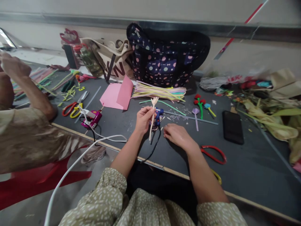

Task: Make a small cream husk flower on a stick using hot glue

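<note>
My left hand pinches a cream pipe-cleaner flower upright, its fringed head spread at the top and its stem pointing down. Just behind it on the table is a blue device with a black cable, partly covered by the hand. My right hand rests on the dark tabletop to the right of the device, its fingers curled under; whether anything is in them is hidden. Small purple clippings lie beyond it. Scissors with red and yellow handles are partly hidden under my right forearm.
Pipe cleaners are piled before a patterned bag. Pink paper, a magenta device and other scissors lie left. Finished flowers, a phone and dried husks lie right. Another person's arm is far left.
</note>
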A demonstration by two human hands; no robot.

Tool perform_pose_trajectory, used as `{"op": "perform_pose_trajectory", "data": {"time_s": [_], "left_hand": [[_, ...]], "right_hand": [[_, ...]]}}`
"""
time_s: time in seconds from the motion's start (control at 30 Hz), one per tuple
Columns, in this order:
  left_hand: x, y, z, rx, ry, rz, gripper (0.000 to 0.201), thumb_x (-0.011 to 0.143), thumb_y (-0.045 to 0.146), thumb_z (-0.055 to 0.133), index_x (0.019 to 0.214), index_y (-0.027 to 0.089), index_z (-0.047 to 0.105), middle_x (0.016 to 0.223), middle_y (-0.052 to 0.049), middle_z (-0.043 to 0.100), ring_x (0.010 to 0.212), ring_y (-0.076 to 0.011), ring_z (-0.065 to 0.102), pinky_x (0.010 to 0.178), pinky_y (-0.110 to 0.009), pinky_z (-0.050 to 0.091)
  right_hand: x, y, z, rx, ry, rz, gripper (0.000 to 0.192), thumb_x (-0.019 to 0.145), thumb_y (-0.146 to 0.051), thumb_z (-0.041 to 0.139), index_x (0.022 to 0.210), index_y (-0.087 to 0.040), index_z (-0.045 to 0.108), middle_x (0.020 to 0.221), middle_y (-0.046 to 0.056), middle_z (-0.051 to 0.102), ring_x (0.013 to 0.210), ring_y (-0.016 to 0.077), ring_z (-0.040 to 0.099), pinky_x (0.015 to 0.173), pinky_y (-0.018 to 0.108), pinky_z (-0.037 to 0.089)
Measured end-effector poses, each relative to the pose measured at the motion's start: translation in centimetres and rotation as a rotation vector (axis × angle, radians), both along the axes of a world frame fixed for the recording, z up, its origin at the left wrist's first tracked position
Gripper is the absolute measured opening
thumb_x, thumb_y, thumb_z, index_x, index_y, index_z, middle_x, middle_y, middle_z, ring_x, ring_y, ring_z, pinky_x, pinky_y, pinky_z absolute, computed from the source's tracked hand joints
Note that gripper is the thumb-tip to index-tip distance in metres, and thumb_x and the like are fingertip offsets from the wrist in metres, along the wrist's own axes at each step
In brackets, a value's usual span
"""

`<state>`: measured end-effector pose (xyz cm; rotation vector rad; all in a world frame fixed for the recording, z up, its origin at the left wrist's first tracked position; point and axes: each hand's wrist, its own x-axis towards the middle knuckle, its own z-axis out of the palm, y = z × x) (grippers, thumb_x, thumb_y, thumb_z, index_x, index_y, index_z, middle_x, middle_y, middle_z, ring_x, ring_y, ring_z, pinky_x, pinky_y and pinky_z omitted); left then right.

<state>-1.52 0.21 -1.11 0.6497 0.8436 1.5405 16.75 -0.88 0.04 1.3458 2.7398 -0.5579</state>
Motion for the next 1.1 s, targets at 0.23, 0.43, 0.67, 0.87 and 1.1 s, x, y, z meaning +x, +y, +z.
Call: {"op": "perform_pose_trajectory", "data": {"time_s": [0.23, 0.43, 0.67, 0.87, 1.1], "left_hand": [[0.0, 0.0, -0.5, 0.011, 0.015, -0.054, 0.027, 0.069, 0.036, 0.082, 0.075, 0.014, 0.069, 0.062, -0.001, 0.065, 0.041, -0.0046, 0.049, 0.039, -0.016, 0.037], [0.3, 0.0, -0.4, -0.056, 0.001, -0.182, 0.03, 0.065, 0.037, 0.084, 0.075, 0.014, 0.068, 0.057, 0.0, 0.064, 0.037, -0.0047, 0.048, 0.036, -0.016, 0.034], [0.8, -0.4, 0.1, -0.15, 0.044, -0.381, 0.031, 0.064, 0.036, 0.084, 0.075, 0.013, 0.067, 0.054, 0.001, 0.065, 0.033, -0.0061, 0.049, 0.032, -0.016, 0.035], [1.1, -0.4, 0.4, -0.169, 0.084, -0.427, 0.03, 0.064, 0.036, 0.083, 0.074, 0.013, 0.066, 0.053, 0.001, 0.064, 0.035, -0.0065, 0.05, 0.033, -0.016, 0.037], [1.2, -0.5, 0.3, -0.174, 0.129, -0.436, 0.03, 0.064, 0.036, 0.082, 0.073, 0.013, 0.065, 0.052, 0.001, 0.064, 0.035, -0.0066, 0.05, 0.033, -0.017, 0.037]], "right_hand": [[0.6, 0.4, 0.8, -0.117, 0.2, -0.122, 0.012, 0.081, -0.019, 0.059, 0.071, -0.021, 0.064, 0.072, 0.002, 0.065, 0.065, 0.0153, 0.056, 0.059, 0.027, 0.031], [0.8, 0.9, 1.7, -0.268, 1.067, -0.393, 0.015, 0.078, -0.033, 0.07, 0.076, -0.02, 0.063, 0.067, -0.003, 0.059, 0.058, 0.0105, 0.05, 0.057, 0.024, 0.039], [-0.1, 1.5, 1.2, -0.204, 1.492, -0.576, 0.019, 0.077, -0.038, 0.076, 0.083, -0.021, 0.069, 0.064, -0.003, 0.059, 0.051, 0.0094, 0.046, 0.045, 0.023, 0.035], [-0.3, 1.9, 0.7, 0.127, 1.435, -0.576, 0.013, 0.08, -0.035, 0.075, 0.078, -0.023, 0.071, 0.081, 0.0, 0.06, 0.074, 0.0128, 0.056, 0.058, 0.024, 0.043], [-0.2, 2.2, 0.4, 0.311, 1.24, -0.545, 0.017, 0.085, -0.038, 0.07, 0.082, -0.022, 0.072, 0.097, 0.004, 0.055, 0.093, 0.0168, 0.056, 0.069, 0.027, 0.047]]}}
